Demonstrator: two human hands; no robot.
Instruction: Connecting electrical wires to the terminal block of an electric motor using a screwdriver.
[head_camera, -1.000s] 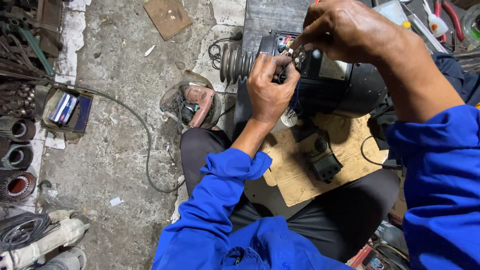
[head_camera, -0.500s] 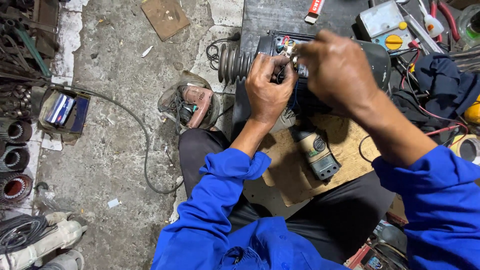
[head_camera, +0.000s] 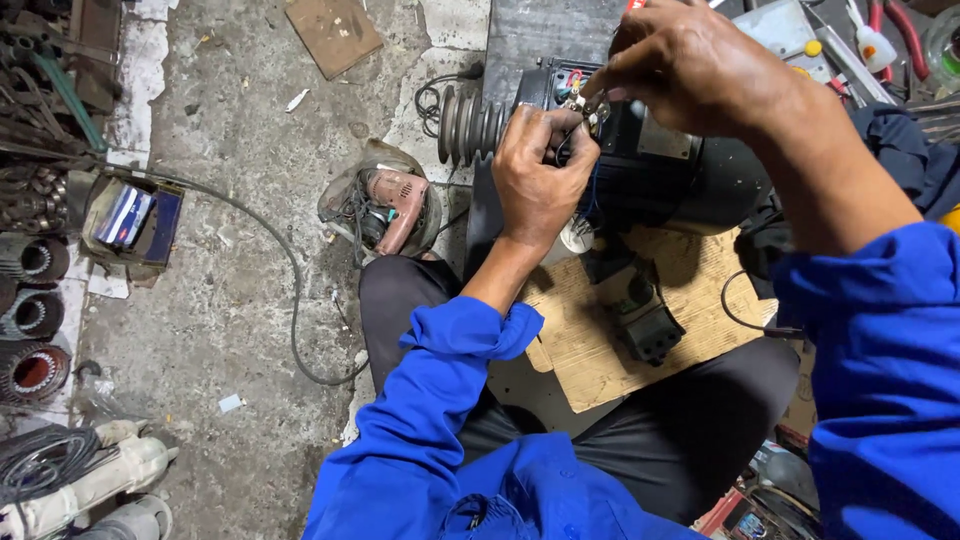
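Right hand (head_camera: 690, 65) shifted, pinching motor terminals (head_camera: 585, 100)

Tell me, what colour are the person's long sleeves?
Bright blue sleeves, seen clearly in the head view.

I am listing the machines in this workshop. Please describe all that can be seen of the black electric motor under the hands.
The black electric motor lies on its side on the floor, partly on a cardboard sheet. Its casing looks like dark painted metal. A grey stepped pulley sits on its shaft. Its terminal box faces up, open, showing small wires. The left hand and right hand work at those terminals.
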